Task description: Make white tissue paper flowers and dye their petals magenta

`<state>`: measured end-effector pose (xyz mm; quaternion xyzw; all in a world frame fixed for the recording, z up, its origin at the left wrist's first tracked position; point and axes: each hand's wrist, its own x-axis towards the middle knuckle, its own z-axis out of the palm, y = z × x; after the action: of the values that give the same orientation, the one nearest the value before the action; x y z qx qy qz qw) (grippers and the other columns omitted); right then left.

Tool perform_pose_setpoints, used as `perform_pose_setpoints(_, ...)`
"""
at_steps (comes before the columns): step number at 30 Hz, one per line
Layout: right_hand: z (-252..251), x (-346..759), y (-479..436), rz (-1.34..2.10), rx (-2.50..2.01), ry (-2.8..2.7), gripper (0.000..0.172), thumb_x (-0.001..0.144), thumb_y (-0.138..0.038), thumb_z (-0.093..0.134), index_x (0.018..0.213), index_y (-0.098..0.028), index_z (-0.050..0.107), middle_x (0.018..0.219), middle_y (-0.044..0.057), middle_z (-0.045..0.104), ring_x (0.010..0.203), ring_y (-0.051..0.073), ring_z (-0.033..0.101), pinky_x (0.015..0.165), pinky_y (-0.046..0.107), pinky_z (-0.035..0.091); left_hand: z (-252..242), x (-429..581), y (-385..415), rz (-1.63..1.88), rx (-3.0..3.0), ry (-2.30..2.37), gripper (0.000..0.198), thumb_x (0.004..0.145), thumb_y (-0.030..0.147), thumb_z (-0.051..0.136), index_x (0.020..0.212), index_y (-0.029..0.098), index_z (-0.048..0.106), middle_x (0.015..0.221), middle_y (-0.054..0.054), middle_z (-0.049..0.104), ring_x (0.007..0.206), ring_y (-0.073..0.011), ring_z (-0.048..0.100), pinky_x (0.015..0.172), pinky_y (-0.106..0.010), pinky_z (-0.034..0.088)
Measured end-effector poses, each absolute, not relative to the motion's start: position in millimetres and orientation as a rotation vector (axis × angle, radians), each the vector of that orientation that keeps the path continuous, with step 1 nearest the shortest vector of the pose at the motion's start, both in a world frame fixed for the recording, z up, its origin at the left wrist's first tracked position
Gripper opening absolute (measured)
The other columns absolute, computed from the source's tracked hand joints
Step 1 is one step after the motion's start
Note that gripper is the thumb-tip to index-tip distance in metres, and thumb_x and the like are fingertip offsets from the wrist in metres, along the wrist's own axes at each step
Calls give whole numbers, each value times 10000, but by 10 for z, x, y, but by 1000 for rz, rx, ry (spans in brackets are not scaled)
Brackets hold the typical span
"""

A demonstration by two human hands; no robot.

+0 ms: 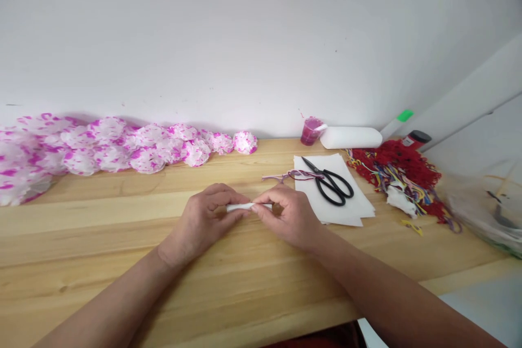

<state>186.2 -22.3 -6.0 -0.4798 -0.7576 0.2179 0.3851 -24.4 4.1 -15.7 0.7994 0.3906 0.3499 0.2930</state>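
Between both sets of fingertips, just above the wooden tabletop, is a narrow folded strip of white paper (240, 207). My left hand (207, 215) pinches its left part with thumb and fingers. My right hand (287, 212) pinches it near the middle, and its right end shows under my fingers. Close behind my right hand, purple and white yarn strands (291, 175) lie partly on a stack of white paper sheets (354, 209). Black-handled scissors (332, 185) rest on that stack with the blades pointing back left.
White-and-magenta paper pompoms (149, 147) line the wall at left. Behind the sheets stand a cup of purple liquid (310, 131) and a white roll (350, 137). Tangled red and multicoloured yarn (408, 168), a dark-lidded jar (415, 140) and a clear plastic bag (481, 209) are at right.
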Motion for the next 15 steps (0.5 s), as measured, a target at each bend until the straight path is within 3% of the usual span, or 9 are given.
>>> perform_pose_setpoints(15,-42,1879,-200,576,-1241,-1947,68,876,-260,666,868,-222,721,805,-5,736,731,139,645,677,263,473,-187,-216,37,928,2118,1135,137,867,314,649,834,204,722,848,-41,712,773,-163,648,677,-257,500)
